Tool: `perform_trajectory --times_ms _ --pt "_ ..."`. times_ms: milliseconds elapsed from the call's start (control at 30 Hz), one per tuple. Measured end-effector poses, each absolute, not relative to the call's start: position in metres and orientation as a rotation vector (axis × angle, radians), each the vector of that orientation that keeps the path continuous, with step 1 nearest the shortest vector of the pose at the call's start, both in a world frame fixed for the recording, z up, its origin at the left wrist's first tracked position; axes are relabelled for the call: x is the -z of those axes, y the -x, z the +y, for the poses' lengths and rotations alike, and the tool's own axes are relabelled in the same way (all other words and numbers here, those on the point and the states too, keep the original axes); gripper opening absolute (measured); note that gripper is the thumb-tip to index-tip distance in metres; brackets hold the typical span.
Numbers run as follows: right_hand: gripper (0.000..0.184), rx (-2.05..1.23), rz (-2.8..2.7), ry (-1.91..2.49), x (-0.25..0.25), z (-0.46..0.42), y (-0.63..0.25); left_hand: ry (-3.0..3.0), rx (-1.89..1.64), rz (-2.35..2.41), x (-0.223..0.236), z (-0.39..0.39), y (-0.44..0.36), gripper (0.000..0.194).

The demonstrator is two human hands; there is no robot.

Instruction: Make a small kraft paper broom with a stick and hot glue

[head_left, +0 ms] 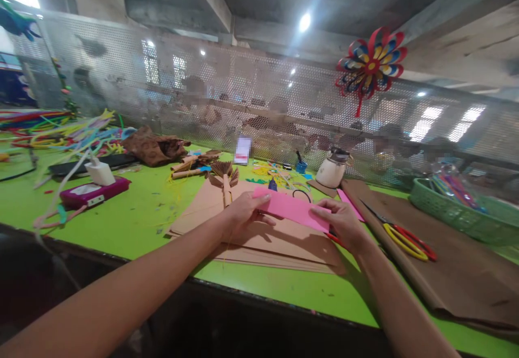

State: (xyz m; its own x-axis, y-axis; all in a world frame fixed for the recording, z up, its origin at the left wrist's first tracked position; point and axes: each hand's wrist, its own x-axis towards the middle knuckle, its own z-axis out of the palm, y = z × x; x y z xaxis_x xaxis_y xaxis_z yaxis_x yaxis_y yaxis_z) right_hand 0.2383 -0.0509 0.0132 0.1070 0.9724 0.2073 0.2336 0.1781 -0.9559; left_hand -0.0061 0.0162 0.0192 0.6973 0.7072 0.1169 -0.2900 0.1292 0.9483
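Note:
A pink paper strip (292, 207) is held just above a stack of brown paper sheets (259, 233) on the green table (133, 212). My left hand (243, 213) pinches its left end, thumb on top. At the strip's right end my right hand (344, 223) grips it with curled fingers. A bit of red handle shows under my right hand.
Yellow and red scissors (405, 239) lie on a long brown paper roll (454, 260) at right. A green basket (462, 212) stands far right, a white jar (331, 170) behind. A magenta case with a white charger (95, 187) and coloured sticks lie at left. A mesh fence (243, 98) bears a paper pinwheel (371, 66).

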Motion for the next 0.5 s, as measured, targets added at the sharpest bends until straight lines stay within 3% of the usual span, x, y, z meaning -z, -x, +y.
perform_trajectory --times_ms 500 --pt "0.033 -1.016 -1.076 1.103 -0.011 -0.048 -0.221 -0.926 -0.777 0.477 -0.008 0.014 0.004 0.038"
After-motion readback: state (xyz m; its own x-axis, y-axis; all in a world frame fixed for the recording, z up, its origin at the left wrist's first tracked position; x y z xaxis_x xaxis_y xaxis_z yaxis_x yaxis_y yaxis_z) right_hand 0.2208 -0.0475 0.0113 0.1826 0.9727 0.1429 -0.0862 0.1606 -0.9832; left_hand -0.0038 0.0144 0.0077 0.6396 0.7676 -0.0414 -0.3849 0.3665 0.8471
